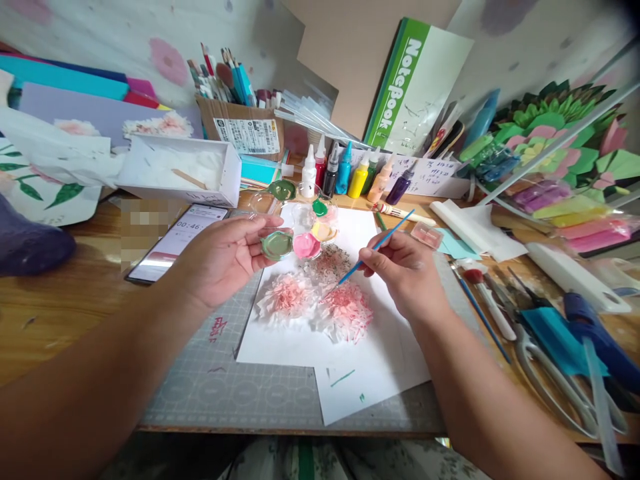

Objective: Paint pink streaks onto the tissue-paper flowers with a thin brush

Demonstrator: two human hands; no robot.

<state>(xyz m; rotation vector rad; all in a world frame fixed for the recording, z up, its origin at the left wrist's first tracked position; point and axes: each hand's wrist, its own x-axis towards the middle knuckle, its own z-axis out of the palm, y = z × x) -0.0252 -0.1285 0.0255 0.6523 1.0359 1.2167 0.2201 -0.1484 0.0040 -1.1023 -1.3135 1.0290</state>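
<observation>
In my right hand (397, 263) is a thin blue paintbrush (383, 241), pinched between thumb and fingers, its tip down at the right-hand paper flower. My left hand (233, 257) grips the edge of a clear paint palette (303, 215) with round wells of olive, green, pink and yellow-orange paint. Below the palette lie ruffled white paper flowers: one with a pink centre (289, 300) on the left, another with pink-red tips (347, 312) on the right. A third, dark-speckled flower (327, 263) sits behind them, partly covered by the palette. White paper sheets (395, 340) lie underneath.
A grey cutting mat (200, 380) spans the desk. Paint bottles (359, 177) line the back, beside a notebook (400, 87) and a brush box (240, 127). At left are a phone (175, 243) and a white box (180, 170); at right, scissors (543, 373) and a glue gun (595, 333).
</observation>
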